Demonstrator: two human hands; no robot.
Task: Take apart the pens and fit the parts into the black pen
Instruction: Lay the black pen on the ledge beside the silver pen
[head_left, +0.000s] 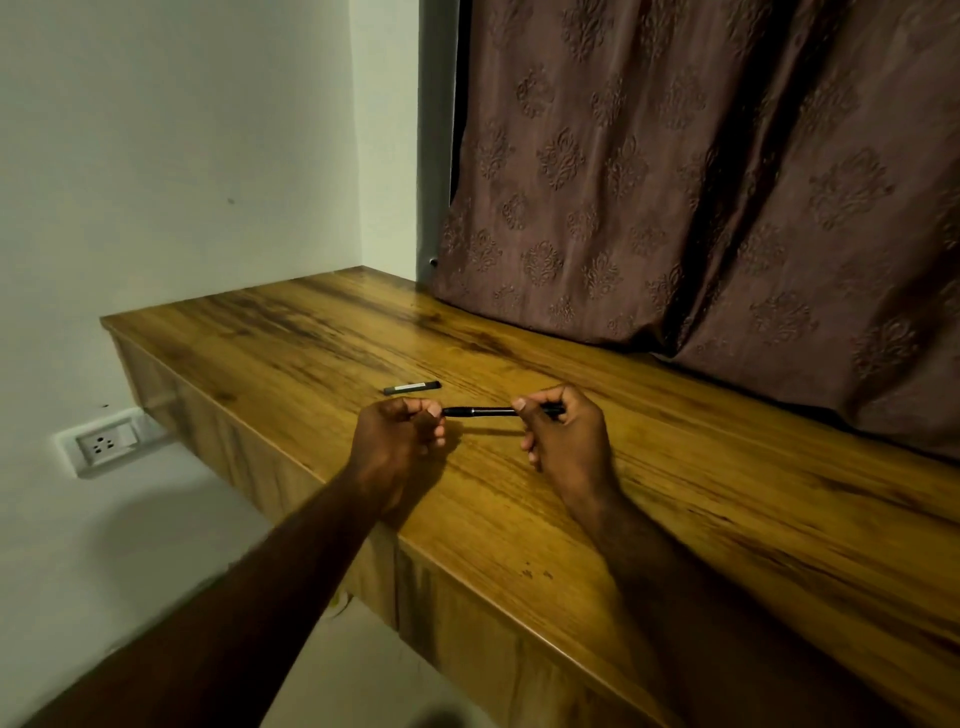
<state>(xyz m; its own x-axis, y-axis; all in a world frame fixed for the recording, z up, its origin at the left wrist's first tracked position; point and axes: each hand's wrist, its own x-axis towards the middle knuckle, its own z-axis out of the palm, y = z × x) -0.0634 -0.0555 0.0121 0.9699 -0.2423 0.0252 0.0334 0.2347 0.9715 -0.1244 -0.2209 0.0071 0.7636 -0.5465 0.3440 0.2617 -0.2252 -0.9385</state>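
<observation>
The black pen (480, 412) hangs level just above the worktop (675, 493), its long axis running left to right between both hands. The right grip (566, 441) pinches the barrel towards its right end, with a short stub showing past the fingers. The left grip (400, 436), fingers curled, pinches the left end. Any pull or twist apart likely runs along that axis. A short dark part (413, 387) lies on the worktop just beyond the left grip.
</observation>
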